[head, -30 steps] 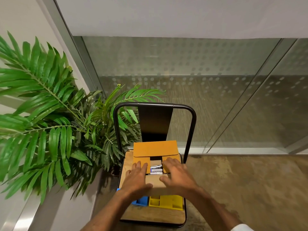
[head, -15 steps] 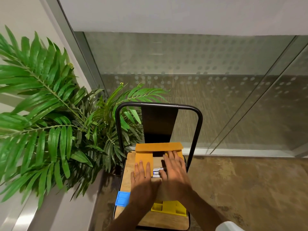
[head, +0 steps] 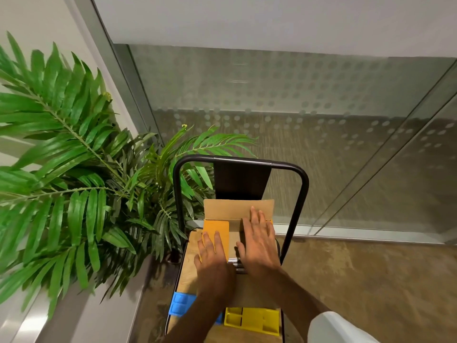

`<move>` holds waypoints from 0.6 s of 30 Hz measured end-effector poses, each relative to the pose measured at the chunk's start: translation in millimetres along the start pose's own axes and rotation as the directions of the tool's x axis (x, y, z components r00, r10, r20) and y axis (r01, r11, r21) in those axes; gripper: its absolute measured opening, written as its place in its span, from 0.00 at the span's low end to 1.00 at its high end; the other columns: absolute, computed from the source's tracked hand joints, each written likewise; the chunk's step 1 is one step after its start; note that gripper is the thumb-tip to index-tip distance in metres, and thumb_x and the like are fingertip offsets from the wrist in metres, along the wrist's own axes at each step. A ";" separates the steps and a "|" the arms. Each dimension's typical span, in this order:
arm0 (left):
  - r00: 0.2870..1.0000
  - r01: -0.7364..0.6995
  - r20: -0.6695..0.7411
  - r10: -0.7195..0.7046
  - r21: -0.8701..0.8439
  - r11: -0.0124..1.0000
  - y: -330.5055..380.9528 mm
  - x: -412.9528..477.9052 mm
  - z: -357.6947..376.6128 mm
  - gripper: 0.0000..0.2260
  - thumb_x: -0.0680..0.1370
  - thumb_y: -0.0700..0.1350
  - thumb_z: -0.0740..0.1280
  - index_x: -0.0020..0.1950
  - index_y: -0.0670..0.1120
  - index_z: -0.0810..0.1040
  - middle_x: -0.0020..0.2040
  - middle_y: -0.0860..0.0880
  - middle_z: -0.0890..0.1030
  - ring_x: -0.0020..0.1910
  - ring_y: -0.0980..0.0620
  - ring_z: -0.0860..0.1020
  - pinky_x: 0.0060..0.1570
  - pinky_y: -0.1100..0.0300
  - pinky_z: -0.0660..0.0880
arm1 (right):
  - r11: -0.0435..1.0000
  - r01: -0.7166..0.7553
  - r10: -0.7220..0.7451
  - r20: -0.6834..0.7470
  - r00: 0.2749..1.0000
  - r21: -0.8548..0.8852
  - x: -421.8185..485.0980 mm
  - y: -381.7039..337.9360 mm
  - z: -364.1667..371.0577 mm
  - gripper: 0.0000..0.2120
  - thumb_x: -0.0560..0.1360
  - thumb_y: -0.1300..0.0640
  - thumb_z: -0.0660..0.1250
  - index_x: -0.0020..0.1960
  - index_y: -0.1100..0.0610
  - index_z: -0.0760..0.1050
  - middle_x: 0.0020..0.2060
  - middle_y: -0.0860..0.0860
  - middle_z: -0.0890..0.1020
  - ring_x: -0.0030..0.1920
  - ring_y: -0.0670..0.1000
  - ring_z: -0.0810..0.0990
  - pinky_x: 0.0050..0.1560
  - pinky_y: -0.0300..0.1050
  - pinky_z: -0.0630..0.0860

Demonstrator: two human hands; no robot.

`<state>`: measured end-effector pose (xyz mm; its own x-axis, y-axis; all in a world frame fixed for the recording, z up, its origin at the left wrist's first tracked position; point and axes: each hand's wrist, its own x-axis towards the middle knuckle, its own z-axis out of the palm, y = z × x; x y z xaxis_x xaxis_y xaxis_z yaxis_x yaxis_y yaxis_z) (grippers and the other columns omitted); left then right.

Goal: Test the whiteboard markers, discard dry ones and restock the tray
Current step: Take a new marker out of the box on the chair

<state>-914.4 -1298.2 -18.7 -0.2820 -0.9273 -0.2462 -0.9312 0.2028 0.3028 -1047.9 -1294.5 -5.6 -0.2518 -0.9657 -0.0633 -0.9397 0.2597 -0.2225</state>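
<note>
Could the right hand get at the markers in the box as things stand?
Probably yes. The markers show in the gap between the flaps of the box, right beside the right hand, with nothing over that strip. The flaps hide the rest.

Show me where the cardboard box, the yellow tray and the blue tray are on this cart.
cardboard box (head: 235, 209), head view, on its raised back flap.
yellow tray (head: 252, 320), head view, on its middle section.
blue tray (head: 180, 304), head view, on its exposed left end.

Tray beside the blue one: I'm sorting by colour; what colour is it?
The tray is yellow, seen in the head view.
</note>
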 end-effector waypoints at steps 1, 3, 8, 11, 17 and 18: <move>1.000 0.008 -0.016 -0.009 -0.051 0.999 0.4 -0.9 -3.6 0.39 0.80 0.49 0.64 0.84 0.45 0.44 0.84 0.40 0.46 0.83 0.40 0.48 0.77 0.43 0.57 | 1.000 0.001 -0.001 -0.001 1.000 0.004 0.5 0.6 0.4 0.34 0.79 0.45 0.58 0.79 0.53 0.48 0.79 0.56 0.38 0.78 0.57 0.36 0.77 0.59 0.42; 0.997 0.003 -0.080 -0.015 -0.145 0.989 0.2 -5.9 -12.5 0.35 0.81 0.44 0.62 0.84 0.45 0.48 0.84 0.42 0.50 0.83 0.44 0.51 0.78 0.46 0.57 | 1.000 0.002 -0.002 -0.003 1.000 0.008 1.6 1.4 1.2 0.35 0.78 0.45 0.60 0.79 0.53 0.48 0.79 0.56 0.38 0.78 0.57 0.36 0.77 0.59 0.42; 0.916 -0.196 -0.375 0.145 -0.101 0.975 -23.2 -4.6 -21.7 0.38 0.67 0.26 0.69 0.78 0.40 0.67 0.77 0.36 0.69 0.78 0.39 0.65 0.73 0.40 0.66 | 1.000 0.001 -0.002 0.014 1.000 0.016 4.9 0.8 6.2 0.38 0.75 0.46 0.64 0.79 0.54 0.51 0.79 0.57 0.41 0.78 0.58 0.39 0.77 0.60 0.42; 0.853 -0.284 -0.410 0.324 0.156 0.946 -38.8 6.7 -37.1 0.41 0.64 0.20 0.66 0.77 0.37 0.68 0.79 0.33 0.62 0.81 0.36 0.55 0.77 0.37 0.59 | 1.000 0.004 -0.004 -0.002 1.000 0.011 3.6 0.0 11.9 0.41 0.71 0.48 0.69 0.78 0.55 0.53 0.79 0.58 0.44 0.79 0.60 0.42 0.76 0.63 0.47; 0.881 -0.388 -0.110 0.459 0.388 0.836 -52.7 32.7 -36.9 0.38 0.64 0.31 0.79 0.73 0.37 0.73 0.78 0.32 0.64 0.80 0.35 0.55 0.77 0.39 0.57 | 0.999 0.038 -0.040 -0.040 0.998 -0.035 -0.8 2.2 24.8 0.44 0.66 0.59 0.77 0.77 0.60 0.59 0.78 0.63 0.51 0.78 0.64 0.47 0.73 0.68 0.57; 0.885 -0.406 -0.075 0.460 0.363 0.839 -52.3 36.9 -36.9 0.40 0.64 0.33 0.79 0.75 0.39 0.71 0.78 0.33 0.63 0.80 0.37 0.54 0.77 0.42 0.53 | 0.998 0.034 -0.036 -0.039 0.999 -0.043 -1.1 2.4 25.5 0.44 0.67 0.59 0.77 0.77 0.61 0.59 0.78 0.63 0.51 0.78 0.64 0.48 0.72 0.68 0.58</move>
<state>-867.6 -1354.7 -9.6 -0.6607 -0.7506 -0.0093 -0.7506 0.6605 0.0201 -1044.0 -1292.7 -30.9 -0.2270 -0.9737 -0.0177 -0.9568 0.2263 -0.1823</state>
